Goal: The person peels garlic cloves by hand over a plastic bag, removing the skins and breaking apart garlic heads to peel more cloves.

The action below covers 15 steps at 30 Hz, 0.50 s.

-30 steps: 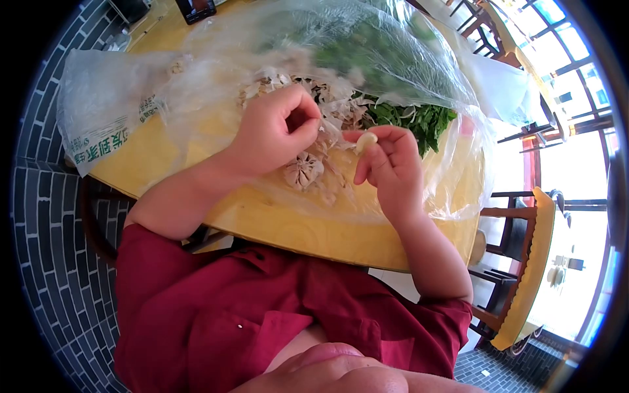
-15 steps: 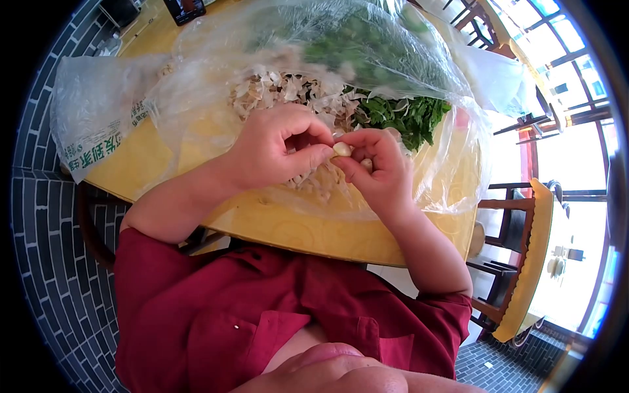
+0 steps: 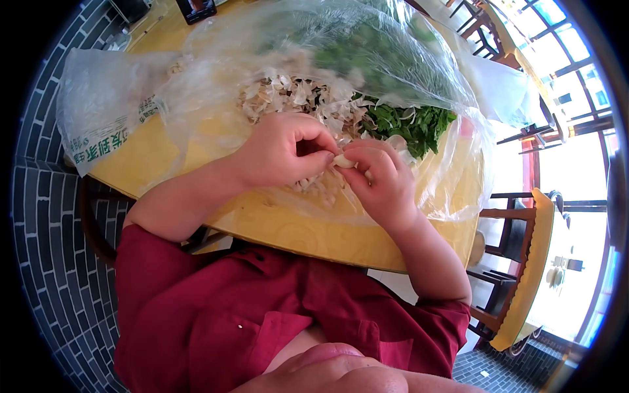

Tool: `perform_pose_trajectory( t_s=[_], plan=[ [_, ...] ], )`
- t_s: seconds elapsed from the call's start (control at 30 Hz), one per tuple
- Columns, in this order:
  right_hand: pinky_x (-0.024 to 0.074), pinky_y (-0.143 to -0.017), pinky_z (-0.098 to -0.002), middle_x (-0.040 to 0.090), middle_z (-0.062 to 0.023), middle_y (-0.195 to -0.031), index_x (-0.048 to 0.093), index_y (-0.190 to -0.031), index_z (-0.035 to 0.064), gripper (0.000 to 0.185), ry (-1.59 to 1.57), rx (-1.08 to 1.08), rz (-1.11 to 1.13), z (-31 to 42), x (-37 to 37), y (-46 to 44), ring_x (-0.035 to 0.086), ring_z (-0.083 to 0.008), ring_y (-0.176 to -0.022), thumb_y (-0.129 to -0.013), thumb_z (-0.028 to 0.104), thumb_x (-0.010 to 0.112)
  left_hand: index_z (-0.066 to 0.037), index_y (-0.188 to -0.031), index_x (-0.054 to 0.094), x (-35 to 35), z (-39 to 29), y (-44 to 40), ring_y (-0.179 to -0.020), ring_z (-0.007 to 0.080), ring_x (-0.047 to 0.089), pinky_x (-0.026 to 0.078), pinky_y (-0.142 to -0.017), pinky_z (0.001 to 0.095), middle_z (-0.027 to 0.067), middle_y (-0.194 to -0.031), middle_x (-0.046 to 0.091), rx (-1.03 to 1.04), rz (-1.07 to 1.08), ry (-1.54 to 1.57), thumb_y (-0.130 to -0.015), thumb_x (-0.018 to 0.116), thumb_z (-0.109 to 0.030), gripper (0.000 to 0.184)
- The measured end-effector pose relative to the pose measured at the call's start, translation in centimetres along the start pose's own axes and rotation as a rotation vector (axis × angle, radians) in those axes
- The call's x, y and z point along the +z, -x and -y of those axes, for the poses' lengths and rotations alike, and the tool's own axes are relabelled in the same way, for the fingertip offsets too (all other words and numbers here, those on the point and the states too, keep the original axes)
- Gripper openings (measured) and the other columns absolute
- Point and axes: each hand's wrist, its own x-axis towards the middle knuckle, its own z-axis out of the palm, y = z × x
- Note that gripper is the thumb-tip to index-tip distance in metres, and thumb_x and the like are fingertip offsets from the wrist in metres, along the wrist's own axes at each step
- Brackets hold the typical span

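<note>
A pale peeled-looking garlic clove sits between my two hands above the table. My right hand pinches it between thumb and forefinger, and another clove shows partly among its curled fingers. The thumb and forefinger of my left hand are closed at the clove's left tip; whether a bit of skin is between them is too small to tell. Just beyond lies a heap of papery garlic skins, with some loose skins below my hands. Dark green leaves lie right of the heap.
Clear plastic sheeting spreads over the yellow table and covers more greens. A printed plastic bag is at the left. A phone stands at the back. Chairs and another table are to the right.
The clove has turned in my fingers and shows a narrower side. My right fingers have closed further over it, and the left fingertips have come up to its tip. The view has shifted slightly.
</note>
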Motion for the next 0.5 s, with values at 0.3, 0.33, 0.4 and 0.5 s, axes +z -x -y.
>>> perform_pose_trajectory(
  t_s=[0.3, 0.33, 0.4, 0.5],
  plan=[
    [0.0502, -0.055, -0.0312, 0.062, -0.0088, -0.087, 0.055, -0.091, 0.0056, 0.023, -0.002, 0.018, 0.002, 0.27, -0.15, -0.14, 0.062, -0.0243, -0.069, -0.075, 0.005, 0.072, -0.003, -0.082, 0.065, 0.05, 0.09, -0.07, -0.063, 0.0043, 0.051, 0.039, -0.054, 0.0205, -0.0006, -0.074, 0.058, 0.009, -0.012, 0.001, -0.078, 0.067, -0.004, 0.004],
    [0.0502, -0.055, -0.0311, 0.062, -0.0087, -0.087, 0.055, -0.091, 0.0056, 0.023, -0.003, 0.014, -0.001, 0.30, -0.21, -0.21, 0.062, -0.0240, -0.069, -0.075, 0.004, 0.072, -0.003, -0.082, 0.065, -0.02, -0.05, -0.10, -0.063, 0.0045, 0.051, 0.040, -0.054, 0.0208, -0.0005, -0.074, 0.058, 0.011, -0.007, 0.015, -0.078, 0.067, -0.004, 0.005],
    [0.0503, -0.055, -0.0312, 0.062, -0.0087, -0.087, 0.055, -0.091, 0.0057, 0.024, -0.003, 0.010, 0.001, 0.28, -0.24, -0.27, 0.062, -0.0240, -0.069, -0.074, 0.004, 0.072, -0.003, -0.082, 0.065, -0.08, -0.06, -0.12, -0.063, 0.0049, 0.051, 0.040, -0.054, 0.0213, -0.0003, -0.073, 0.058, 0.010, 0.000, 0.011, -0.078, 0.068, -0.006, 0.005],
    [0.0503, -0.055, -0.0318, 0.061, -0.0087, -0.087, 0.055, -0.091, 0.0060, 0.024, 0.005, 0.007, 0.010, 0.18, -0.19, -0.18, 0.062, -0.0247, -0.070, -0.075, 0.005, 0.072, -0.003, -0.082, 0.065, -0.16, 0.13, -0.14, -0.062, 0.0051, 0.051, 0.040, -0.054, 0.0216, -0.0001, -0.073, 0.059, 0.002, 0.010, -0.033, -0.079, 0.069, -0.007, 0.006]
  ],
)
